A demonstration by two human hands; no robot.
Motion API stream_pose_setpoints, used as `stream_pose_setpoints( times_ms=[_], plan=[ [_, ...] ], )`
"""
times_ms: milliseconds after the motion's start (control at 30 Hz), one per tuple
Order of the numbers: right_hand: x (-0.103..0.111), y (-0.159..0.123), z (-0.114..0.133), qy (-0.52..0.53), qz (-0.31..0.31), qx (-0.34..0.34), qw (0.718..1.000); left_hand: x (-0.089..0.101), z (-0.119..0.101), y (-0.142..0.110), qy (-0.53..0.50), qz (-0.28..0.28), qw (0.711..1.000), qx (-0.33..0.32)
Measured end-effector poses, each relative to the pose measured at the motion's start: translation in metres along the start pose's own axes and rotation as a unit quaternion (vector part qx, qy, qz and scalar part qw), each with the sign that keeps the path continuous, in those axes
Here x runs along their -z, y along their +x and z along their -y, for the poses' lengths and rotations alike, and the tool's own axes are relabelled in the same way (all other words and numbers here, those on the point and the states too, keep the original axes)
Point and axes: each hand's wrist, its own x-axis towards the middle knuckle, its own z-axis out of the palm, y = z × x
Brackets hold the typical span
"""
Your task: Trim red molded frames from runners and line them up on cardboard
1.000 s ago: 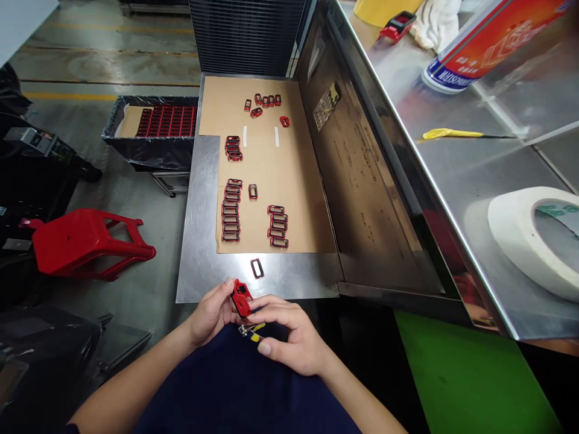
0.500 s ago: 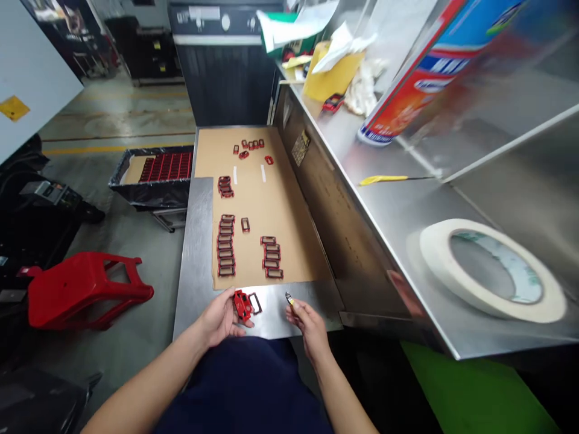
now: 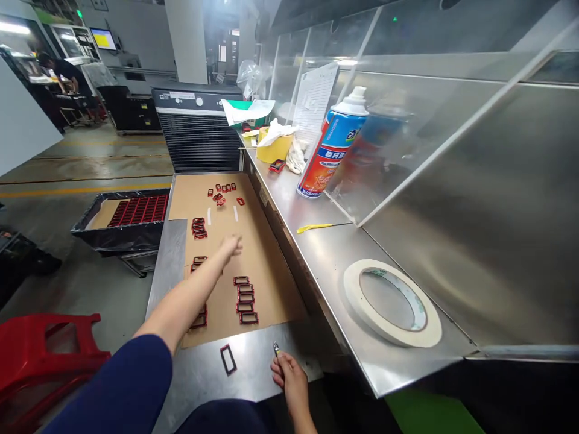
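Your right hand (image 3: 289, 378) is closed narrow, thumb and fingers pinching a small metal-tipped tool (image 3: 275, 348), too small here to say exactly what it is. Your left hand (image 3: 230, 246) is stretched open over the cardboard sheet (image 3: 266, 289), seemingly holding nothing. Ahead and left of your right hand, a loose black-and-red frame (image 3: 223, 361) lies on the steel plate (image 3: 203, 386). Beyond it stand rows of frames (image 3: 245, 306); a low sweep of your left arm (image 3: 181, 307) could knock them out of line.
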Motion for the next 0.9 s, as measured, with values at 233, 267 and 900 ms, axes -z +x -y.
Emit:
stream_pose_setpoints(
  times_ms=[233,267,900],
  plan=[
    [0.000,0.005,0.006,0.032,-0.019,-0.139,0.990,-0.002,0.117,-0.199,0.416,0.131,0.900,-0.025],
    [0.000,0.006,0.008,0.033,-0.021,-0.153,0.987,0.002,0.133,-0.219,0.496,0.136,0.858,-0.008],
    [-0.016,-0.019,0.050,-0.010,0.000,-0.163,0.987,0.039,0.175,-0.262,0.286,0.057,0.953,0.079]
  ],
)
